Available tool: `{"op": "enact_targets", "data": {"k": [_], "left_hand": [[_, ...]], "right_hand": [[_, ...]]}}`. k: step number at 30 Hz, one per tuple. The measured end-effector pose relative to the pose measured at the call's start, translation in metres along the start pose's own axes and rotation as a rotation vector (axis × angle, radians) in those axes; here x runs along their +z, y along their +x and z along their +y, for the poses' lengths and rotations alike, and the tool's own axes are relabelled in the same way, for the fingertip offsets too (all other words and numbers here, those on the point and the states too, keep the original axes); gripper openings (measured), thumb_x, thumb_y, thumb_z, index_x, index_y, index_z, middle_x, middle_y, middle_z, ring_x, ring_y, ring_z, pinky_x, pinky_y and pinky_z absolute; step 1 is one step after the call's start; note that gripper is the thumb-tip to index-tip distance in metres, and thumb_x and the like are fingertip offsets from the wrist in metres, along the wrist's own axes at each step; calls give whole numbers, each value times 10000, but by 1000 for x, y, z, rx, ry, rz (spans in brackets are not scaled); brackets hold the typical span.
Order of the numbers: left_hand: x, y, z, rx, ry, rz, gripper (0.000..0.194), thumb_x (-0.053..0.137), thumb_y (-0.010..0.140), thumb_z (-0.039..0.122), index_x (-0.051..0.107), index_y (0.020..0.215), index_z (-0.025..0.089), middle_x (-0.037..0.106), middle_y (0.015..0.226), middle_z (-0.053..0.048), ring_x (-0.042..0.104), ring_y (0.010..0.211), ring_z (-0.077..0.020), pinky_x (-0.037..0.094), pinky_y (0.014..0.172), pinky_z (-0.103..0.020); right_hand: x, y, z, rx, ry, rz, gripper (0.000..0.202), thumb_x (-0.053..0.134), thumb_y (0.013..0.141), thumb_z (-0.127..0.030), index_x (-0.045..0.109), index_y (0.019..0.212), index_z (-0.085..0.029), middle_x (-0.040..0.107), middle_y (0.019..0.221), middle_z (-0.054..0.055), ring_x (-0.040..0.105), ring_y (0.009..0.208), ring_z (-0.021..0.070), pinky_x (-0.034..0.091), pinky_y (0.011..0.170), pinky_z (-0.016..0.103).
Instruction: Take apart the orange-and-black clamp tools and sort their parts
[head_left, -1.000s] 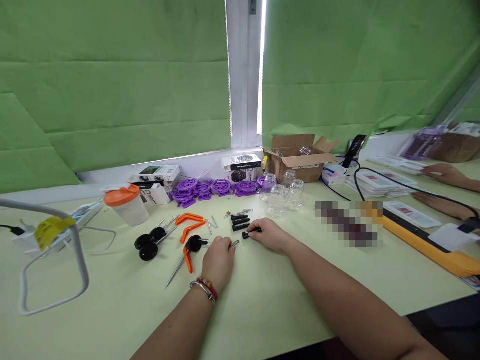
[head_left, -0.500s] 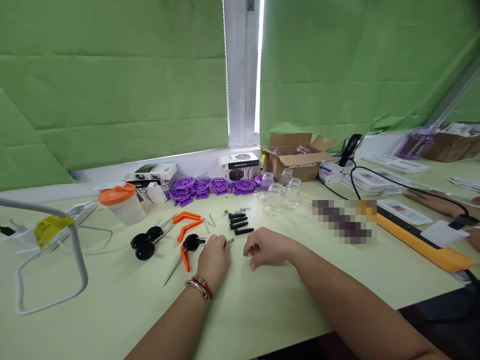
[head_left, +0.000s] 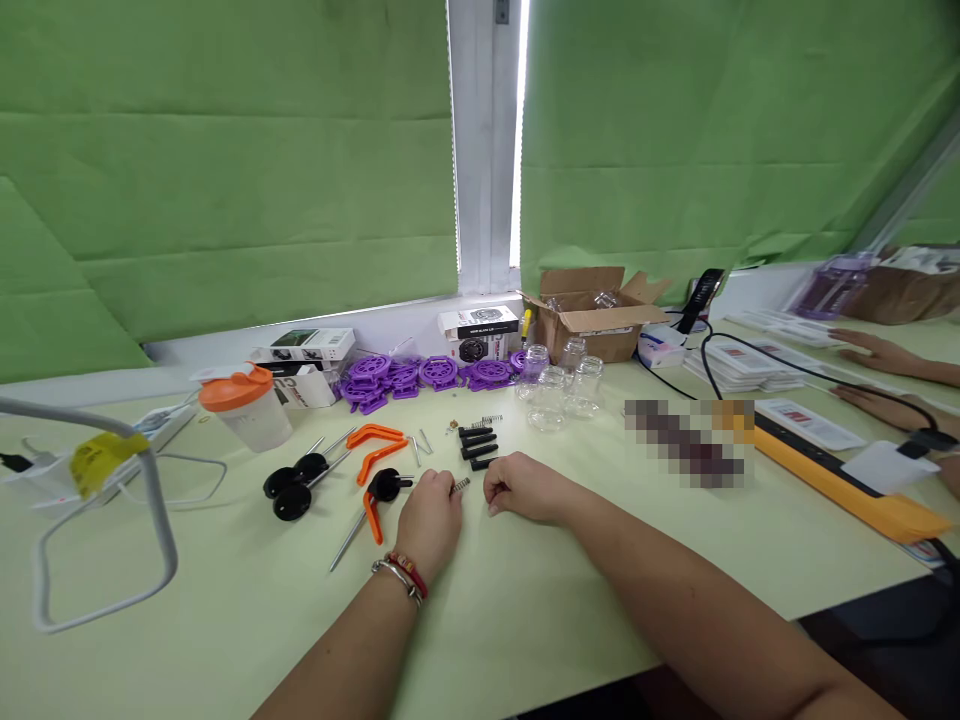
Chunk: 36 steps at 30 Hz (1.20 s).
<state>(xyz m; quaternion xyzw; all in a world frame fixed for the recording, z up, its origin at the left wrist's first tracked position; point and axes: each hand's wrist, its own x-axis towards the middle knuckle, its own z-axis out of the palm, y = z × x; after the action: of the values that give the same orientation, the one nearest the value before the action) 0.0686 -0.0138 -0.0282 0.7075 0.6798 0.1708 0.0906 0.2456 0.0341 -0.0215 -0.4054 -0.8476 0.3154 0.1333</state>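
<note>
- Table: pale green, set against a wall; green blinds behind, split by a white post with bright light down its right edge.
- Back edge: purple discs in a row, printed boxes behind; clear jars in front of an open carton.
- Left side: shaker with orange lid; grey wire frame in the foreground, yellow tape around it.
- Left of the hands: orange parts, black knobs with metal rods.
- Far right: a co-worker's hands near stacked trays; a patch of table nearer is pixelated.
- Left hand: fingers curled in, thumb side pinching a small spring; spring's free end sticks out toward the right hand. Bracelets at the wrist.
- Right hand: fingers bent, tips drawn near the thumb, low over the table; cannot tell whether anything sits between them. Apart from the left.
- Just beyond both hands: black tubes lying side by side, nearest one beside the right fingers; more springs behind them.
</note>
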Motion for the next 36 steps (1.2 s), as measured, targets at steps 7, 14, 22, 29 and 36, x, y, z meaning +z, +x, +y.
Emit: {"op": "enact_targets", "data": {"k": [7, 14, 22, 29, 36], "left_hand": [[-2, -1, 0, -1, -10, -12, 116, 468, 838, 218, 560, 775, 187, 589, 883, -57, 568, 785, -170, 389, 675, -261], [-4, -1, 0, -4, -34, -26, 113, 468, 839, 215, 562, 783, 185, 589, 885, -55, 565, 780, -167, 400, 689, -260], [-5, -2, 1, -3, -42, -26, 115, 466, 839, 215, 560, 779, 185, 590, 883, -57, 564, 789, -170, 402, 692, -261], [-5, -1, 1, 3, -31, -28, 114, 461, 843, 206, 552, 779, 181, 587, 883, -61, 562, 777, -167, 392, 690, -260], [-6, -1, 1, -15, -20, -48, 114, 462, 844, 205, 533, 756, 186, 584, 879, -56, 563, 766, -162, 371, 657, -255]], "right_hand": [[2, 3, 6, 48, 51, 36, 160, 746, 606, -246, 639, 702, -175, 572, 661, -28, 489, 593, 100, 346, 519, 202], [-10, 3, 30, 108, 319, -45, 391, 804, 481, -236, 667, 837, -153, 527, 682, -40, 501, 627, 104, 395, 553, 205], [-6, 2, 20, 11, 158, 2, 84, 664, 660, -214, 689, 733, -179, 628, 720, -7, 547, 661, 122, 410, 608, 220], [-12, 11, 15, -17, 14, 46, 40, 633, 699, -210, 661, 712, -184, 649, 756, 0, 553, 682, 127, 397, 604, 219], [-35, 80, 19, 164, -137, 370, 127, 576, 797, -260, 677, 805, -185, 672, 860, 37, 575, 796, 145, 401, 677, 231]]}}
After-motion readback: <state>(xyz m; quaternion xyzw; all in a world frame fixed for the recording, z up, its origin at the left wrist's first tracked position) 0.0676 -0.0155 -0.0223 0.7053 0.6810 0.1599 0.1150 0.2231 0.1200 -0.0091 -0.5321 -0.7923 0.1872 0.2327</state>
